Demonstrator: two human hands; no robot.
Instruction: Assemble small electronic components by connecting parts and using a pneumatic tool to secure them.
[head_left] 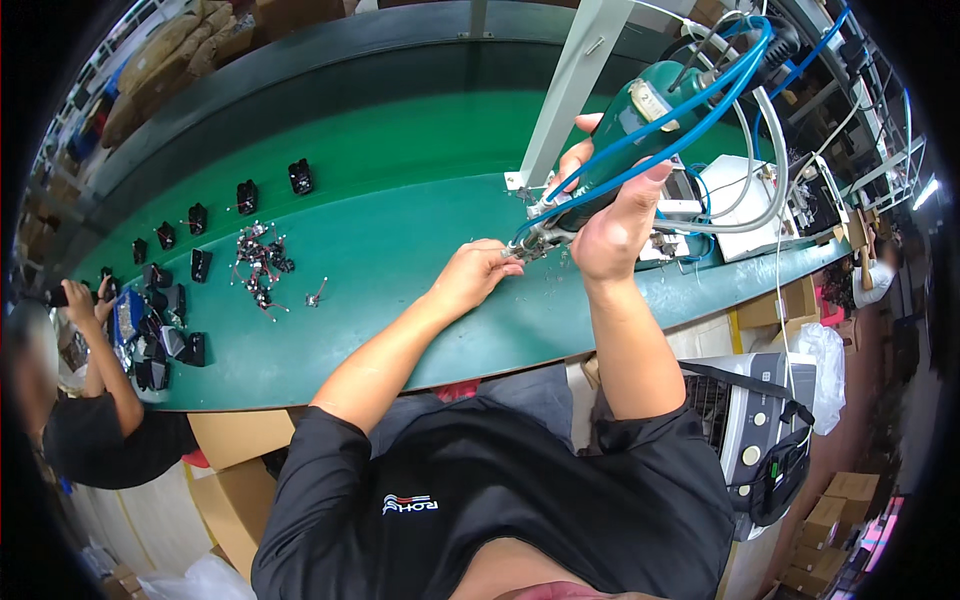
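My right hand (pixel 612 238) is wrapped round a thick green power screwdriver (pixel 630 130), tilted with its metal nose toward the lower left. Blue hoses (pixel 690 128) run along its body. At the nose, my left hand (pixel 472 280) has its fingers pinched together; whatever is between them is too small or hidden to name. To the left on the green table lies a loose pile of small dark parts with thin wires (pixel 262 262). One similar wired part (pixel 316 296) lies apart from the pile, nearer to my left forearm.
Black housings (pixel 247 197) stand in a spaced row at the far left, with more heaped beside a blue bin (pixel 128 315). A co-worker (pixel 90 400) sits there. A white post (pixel 572 95) rises behind the screwdriver; white equipment (pixel 740 195) and grey hoses stand right.
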